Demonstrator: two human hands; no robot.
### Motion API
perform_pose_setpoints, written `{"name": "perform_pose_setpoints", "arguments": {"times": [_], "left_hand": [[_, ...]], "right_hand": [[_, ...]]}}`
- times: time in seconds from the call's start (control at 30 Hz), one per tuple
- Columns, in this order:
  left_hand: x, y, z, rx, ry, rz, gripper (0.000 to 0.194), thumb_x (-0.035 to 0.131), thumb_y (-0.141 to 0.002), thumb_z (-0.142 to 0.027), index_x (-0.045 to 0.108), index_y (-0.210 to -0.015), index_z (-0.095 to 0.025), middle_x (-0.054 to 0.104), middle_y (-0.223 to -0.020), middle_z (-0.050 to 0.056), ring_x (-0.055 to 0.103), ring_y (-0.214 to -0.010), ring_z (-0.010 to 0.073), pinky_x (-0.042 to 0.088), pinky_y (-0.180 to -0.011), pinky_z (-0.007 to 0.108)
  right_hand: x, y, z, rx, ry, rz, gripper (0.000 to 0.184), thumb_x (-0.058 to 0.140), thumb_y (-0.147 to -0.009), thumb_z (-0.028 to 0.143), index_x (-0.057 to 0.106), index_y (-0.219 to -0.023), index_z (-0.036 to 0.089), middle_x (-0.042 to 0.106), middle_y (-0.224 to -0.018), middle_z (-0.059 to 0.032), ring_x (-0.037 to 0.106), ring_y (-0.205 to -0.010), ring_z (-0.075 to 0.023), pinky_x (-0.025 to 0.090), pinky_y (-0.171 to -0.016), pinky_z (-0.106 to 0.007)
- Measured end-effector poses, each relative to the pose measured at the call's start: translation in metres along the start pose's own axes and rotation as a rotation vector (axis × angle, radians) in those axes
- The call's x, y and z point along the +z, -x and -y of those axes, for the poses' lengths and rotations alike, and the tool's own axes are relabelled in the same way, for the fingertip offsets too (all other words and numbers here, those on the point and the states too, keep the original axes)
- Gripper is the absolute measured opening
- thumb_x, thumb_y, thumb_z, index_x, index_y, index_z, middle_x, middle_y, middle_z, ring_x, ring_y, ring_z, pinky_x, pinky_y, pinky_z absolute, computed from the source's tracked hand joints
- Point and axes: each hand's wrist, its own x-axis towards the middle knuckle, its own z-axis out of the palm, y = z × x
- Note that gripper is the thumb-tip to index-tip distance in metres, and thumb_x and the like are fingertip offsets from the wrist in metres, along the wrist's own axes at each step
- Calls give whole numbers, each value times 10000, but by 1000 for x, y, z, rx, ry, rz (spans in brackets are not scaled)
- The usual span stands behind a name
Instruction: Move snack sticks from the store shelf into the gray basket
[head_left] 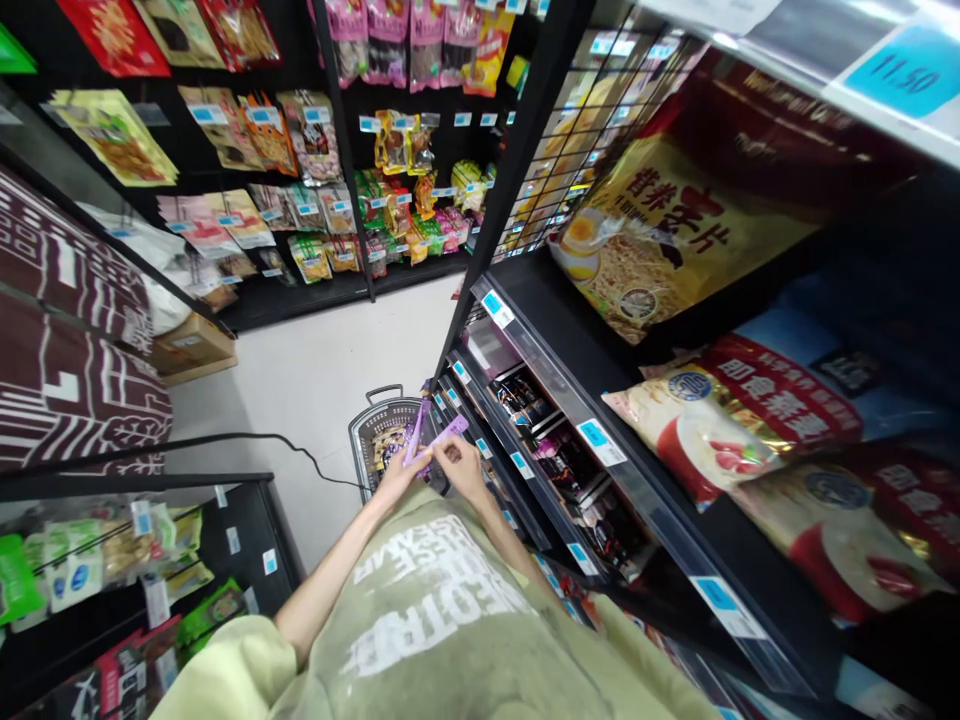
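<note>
I stand in a shop aisle and look down past my green printed shirt. My left hand is closed on a slim purple packet that points upward. My right hand is closed on a second purple packet that lies slanted beside the first. Both hands are held low in front of me, right above a dark plastic shopping basket on the floor. The basket holds several small packets.
Black shelves on my right carry large cereal bags above and trays of small dark bars below. Hanging snack packets fill the far wall. A cardboard box and a black cable lie on the pale floor.
</note>
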Motion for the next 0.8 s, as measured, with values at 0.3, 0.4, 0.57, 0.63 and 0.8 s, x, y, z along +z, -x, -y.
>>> {"name": "perform_pose_setpoints", "arguments": {"times": [0.3, 0.4, 0.57, 0.63, 0.8], "left_hand": [[-20, -2, 17, 88, -184, 3, 458, 763, -697, -511, 724, -948, -129, 686, -773, 30, 593, -710, 191, 437, -683, 282], [-28, 2, 19, 91, -194, 44, 520, 762, -702, -525, 731, -1040, -131, 725, -850, 51, 639, -788, 230, 467, -755, 313], [-40, 17, 14, 105, -156, -44, 563, 721, -745, -562, 714, -1108, -131, 719, -915, 67, 637, -823, 234, 471, -745, 306], [-45, 23, 13, 87, -145, -115, 554, 697, -762, -577, 712, -1101, -139, 699, -891, 56, 614, -778, 212, 450, -695, 285], [-53, 35, 18, 0, -103, -207, 579, 662, -771, -613, 688, -1126, -155, 500, -608, -53, 433, -541, 134, 306, -542, 240]], "right_hand": [[-12, -9, -17, -253, 291, 423, 370, 614, -855, 131, 670, -1206, 233, 674, -1224, -71, 671, -844, -160, 539, -832, -285], [-9, -18, -18, -321, 393, 504, 295, 615, -891, 158, 687, -1168, 228, 687, -1140, -65, 683, -872, -170, 535, -796, -265], [-15, -64, -25, -470, 477, 456, 329, 527, -939, 152, 659, -1228, 235, 660, -1230, -80, 652, -1105, -206, 535, -916, -310], [-26, -95, -32, -488, 472, 346, 343, 483, -955, 160, 648, -1249, 222, 649, -1269, -89, 625, -1164, -207, 514, -990, -336], [-67, -178, -55, -424, 501, 21, 388, 398, -956, 172, 628, -1268, 154, 619, -1318, -145, 555, -1254, -222, 435, -1093, -380]]}}
